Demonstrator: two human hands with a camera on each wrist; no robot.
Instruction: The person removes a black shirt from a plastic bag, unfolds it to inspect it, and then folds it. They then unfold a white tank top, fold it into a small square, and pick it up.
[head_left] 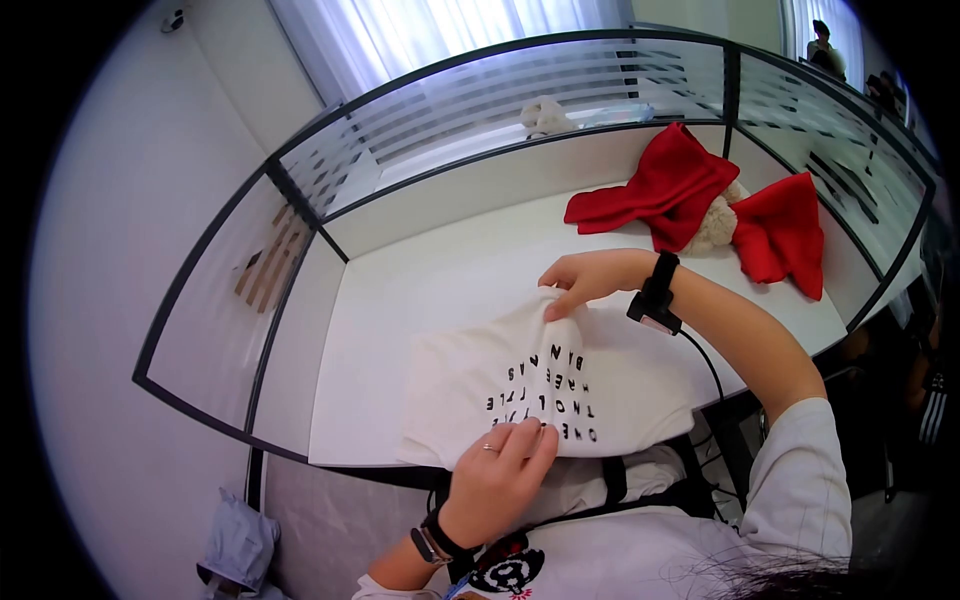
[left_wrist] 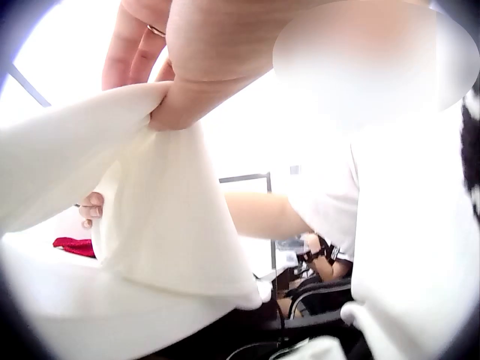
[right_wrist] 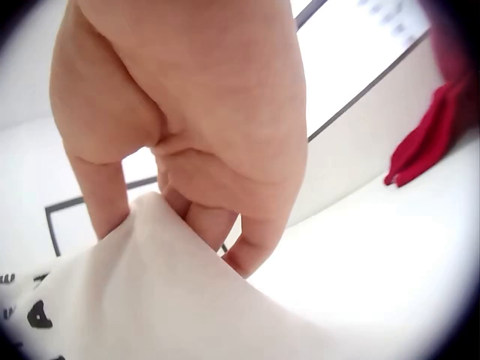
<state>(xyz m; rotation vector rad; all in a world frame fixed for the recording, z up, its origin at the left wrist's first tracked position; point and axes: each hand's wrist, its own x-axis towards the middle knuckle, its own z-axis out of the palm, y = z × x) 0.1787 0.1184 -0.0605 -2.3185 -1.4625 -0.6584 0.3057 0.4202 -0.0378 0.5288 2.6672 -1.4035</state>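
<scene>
A white shirt (head_left: 465, 365) with rows of black lettering is spread at the table's front edge, raised into a fold down its middle. At the near end, my left hand (head_left: 497, 480) pinches the fabric between thumb and fingers; the left wrist view shows the cloth (left_wrist: 169, 217) hanging in a tent below the thumb. My right hand (head_left: 597, 275) grips the far end of that fold, its thumb on one side and the fingers on the other. In the right wrist view, the lifted cloth (right_wrist: 165, 277) partly hides the fingertips.
Red cloth (head_left: 690, 190) lies around a beige fluffy thing (head_left: 715, 222) at the table's back right. Low panels with a black frame (head_left: 500, 150) border the white table (head_left: 400, 260). A cable (head_left: 710, 360) runs down from the right wrist strap.
</scene>
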